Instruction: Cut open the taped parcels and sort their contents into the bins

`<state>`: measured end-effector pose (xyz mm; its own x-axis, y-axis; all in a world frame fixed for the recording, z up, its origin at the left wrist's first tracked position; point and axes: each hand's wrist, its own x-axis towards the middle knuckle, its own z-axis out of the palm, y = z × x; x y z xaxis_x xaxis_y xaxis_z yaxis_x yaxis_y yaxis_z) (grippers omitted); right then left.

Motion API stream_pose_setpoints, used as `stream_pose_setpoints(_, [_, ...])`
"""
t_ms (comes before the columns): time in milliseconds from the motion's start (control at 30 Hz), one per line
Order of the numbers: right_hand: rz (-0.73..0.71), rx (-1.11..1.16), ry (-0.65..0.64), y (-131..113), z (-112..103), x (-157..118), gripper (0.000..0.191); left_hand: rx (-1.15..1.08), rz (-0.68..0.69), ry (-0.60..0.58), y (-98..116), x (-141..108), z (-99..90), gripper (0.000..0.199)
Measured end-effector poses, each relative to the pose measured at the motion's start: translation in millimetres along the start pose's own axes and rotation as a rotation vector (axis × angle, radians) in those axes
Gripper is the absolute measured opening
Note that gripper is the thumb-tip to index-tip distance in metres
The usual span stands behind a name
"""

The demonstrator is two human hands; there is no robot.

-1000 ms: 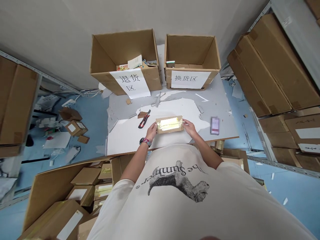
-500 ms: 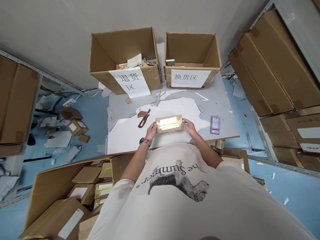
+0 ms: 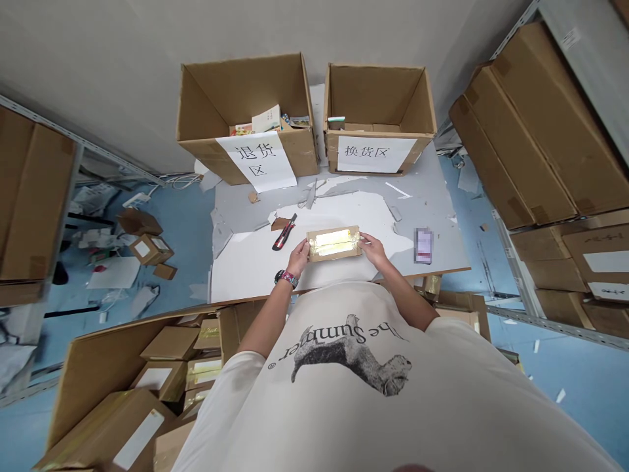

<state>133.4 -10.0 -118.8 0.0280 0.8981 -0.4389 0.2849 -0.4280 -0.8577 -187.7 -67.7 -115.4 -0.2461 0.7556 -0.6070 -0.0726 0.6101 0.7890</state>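
Taped parcel (image 3: 335, 244) is over the near part of the table (image 3: 432, 193), its two ends gripped by the left hand (image 3: 297, 258) and the right hand (image 3: 373, 251), and it could perhaps tilt or slip if one hand loosens, since only these ends are held.

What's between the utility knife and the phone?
In the head view: the taped parcel, its ends held in the left hand and right hand.

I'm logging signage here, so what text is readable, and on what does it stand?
"退货区": white sheet on left box.
"换货区": white label on right box.
"The Summer®": shirt, upside down.
Unreadable: phone screen, blurred; book, carton handwriting, too small; held package, glare.
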Motion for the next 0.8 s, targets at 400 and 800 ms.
stream_pose_setpoints(400, [0.039, -0.1, 0.007, 10, -6, -1, 0.028, 0.134, 0.015, 0.011, -13, 3, 1.0, 0.044])
stream_pose_setpoints(800, [-0.044, -0.122, -0.002, 17, -8, 14, 0.057, 0.155, 0.203, -0.055, -8, 4, 12.3, 0.071])
